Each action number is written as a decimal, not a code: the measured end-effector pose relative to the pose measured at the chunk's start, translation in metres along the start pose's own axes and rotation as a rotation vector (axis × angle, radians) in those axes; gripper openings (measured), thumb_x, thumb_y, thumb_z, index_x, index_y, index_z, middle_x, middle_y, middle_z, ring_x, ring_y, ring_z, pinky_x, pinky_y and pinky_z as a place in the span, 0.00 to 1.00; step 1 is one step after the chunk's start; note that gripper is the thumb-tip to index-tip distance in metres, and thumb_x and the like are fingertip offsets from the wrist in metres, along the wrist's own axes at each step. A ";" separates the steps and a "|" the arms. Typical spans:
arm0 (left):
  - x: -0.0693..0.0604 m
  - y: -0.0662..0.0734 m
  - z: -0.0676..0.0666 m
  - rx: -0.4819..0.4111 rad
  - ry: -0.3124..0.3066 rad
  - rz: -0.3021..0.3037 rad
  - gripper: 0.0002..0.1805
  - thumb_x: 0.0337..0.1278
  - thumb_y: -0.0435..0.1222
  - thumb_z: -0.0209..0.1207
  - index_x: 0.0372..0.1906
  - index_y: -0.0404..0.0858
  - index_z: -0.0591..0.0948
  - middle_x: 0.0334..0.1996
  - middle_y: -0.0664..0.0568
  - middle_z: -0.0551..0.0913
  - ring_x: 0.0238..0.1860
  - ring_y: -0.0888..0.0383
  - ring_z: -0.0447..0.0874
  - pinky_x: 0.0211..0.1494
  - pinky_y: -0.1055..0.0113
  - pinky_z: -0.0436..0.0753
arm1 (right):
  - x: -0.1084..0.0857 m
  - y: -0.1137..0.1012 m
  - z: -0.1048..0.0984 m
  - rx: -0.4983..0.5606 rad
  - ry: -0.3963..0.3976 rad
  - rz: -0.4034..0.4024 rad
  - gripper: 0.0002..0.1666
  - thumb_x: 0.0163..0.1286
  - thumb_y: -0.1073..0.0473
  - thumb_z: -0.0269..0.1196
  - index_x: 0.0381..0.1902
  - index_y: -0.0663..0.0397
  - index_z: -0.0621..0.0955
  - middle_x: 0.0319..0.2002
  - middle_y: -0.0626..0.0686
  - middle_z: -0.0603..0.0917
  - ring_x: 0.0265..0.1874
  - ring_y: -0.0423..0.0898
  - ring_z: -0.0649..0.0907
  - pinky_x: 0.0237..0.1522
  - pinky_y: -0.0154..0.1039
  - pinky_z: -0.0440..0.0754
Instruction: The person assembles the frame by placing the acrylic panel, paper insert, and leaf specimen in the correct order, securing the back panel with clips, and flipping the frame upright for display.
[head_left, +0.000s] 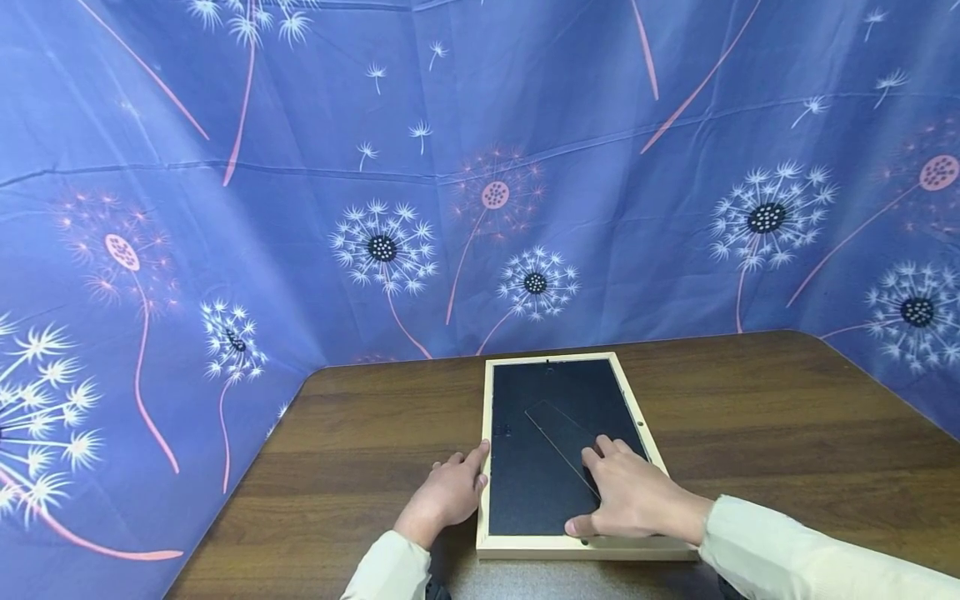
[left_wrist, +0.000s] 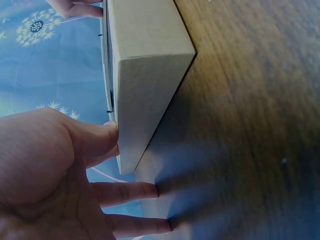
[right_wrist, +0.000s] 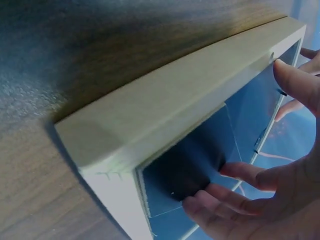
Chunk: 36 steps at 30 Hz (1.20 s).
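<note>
A picture frame [head_left: 528,547] of pale wood lies on the table with its black backing board [head_left: 528,487] facing up. A flat black stand leg [head_left: 564,429] lies diagonally across the board. My left hand [head_left: 448,493] is at the frame's left side; in the left wrist view its thumb [left_wrist: 102,137] touches the upper edge, while two fingers reach down to the table. Over the lower right of the board is my right hand [head_left: 630,497], fingers spread. Its fingertips touch the black surface, and its thumb [right_wrist: 295,80] lies near the frame's inner edge.
The brown wooden table [head_left: 375,450] extends on both sides of the frame. A blue cloth [head_left: 420,158] with a dandelion print hangs behind it and along the sides. Small dark tabs [right_wrist: 257,151] show along the board's edge in the right wrist view.
</note>
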<state>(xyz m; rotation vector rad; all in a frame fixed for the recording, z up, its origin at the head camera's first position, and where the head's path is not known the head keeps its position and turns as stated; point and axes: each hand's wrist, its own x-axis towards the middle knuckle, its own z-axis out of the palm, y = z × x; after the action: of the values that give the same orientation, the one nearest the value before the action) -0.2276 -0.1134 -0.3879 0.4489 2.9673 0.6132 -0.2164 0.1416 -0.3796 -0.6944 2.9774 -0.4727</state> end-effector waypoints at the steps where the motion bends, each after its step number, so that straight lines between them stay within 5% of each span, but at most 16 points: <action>1: 0.000 0.000 0.000 0.001 0.002 0.000 0.26 0.72 0.33 0.55 0.71 0.35 0.72 0.59 0.22 0.75 0.59 0.19 0.72 0.64 0.30 0.71 | 0.001 0.000 -0.001 0.001 -0.005 0.004 0.58 0.45 0.32 0.76 0.57 0.76 0.76 0.61 0.81 0.71 0.61 0.77 0.72 0.60 0.67 0.75; 15: 0.000 -0.001 0.002 -0.016 0.003 -0.005 0.26 0.72 0.33 0.55 0.72 0.35 0.71 0.60 0.20 0.74 0.60 0.17 0.70 0.64 0.29 0.70 | 0.012 -0.005 -0.010 0.024 -0.075 0.090 0.64 0.37 0.36 0.81 0.63 0.75 0.73 0.62 0.78 0.70 0.62 0.75 0.71 0.59 0.68 0.75; 25: 0.000 -0.002 0.001 -0.002 0.001 -0.013 0.26 0.72 0.33 0.55 0.72 0.35 0.71 0.60 0.21 0.74 0.60 0.18 0.70 0.65 0.30 0.69 | 0.021 -0.008 -0.013 0.044 -0.086 0.100 0.54 0.31 0.39 0.85 0.48 0.67 0.74 0.44 0.63 0.74 0.45 0.61 0.74 0.47 0.62 0.78; 36: 0.000 -0.002 0.002 -0.004 -0.003 -0.008 0.26 0.73 0.34 0.55 0.73 0.36 0.71 0.60 0.21 0.74 0.60 0.17 0.70 0.63 0.29 0.70 | 0.024 -0.003 -0.012 0.039 -0.127 0.145 0.46 0.31 0.37 0.85 0.39 0.55 0.73 0.39 0.56 0.70 0.41 0.55 0.70 0.43 0.53 0.77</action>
<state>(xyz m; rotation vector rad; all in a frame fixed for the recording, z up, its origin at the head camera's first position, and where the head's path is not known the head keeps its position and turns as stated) -0.2281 -0.1145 -0.3909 0.4371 2.9626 0.6173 -0.2380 0.1318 -0.3665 -0.4821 2.8646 -0.4576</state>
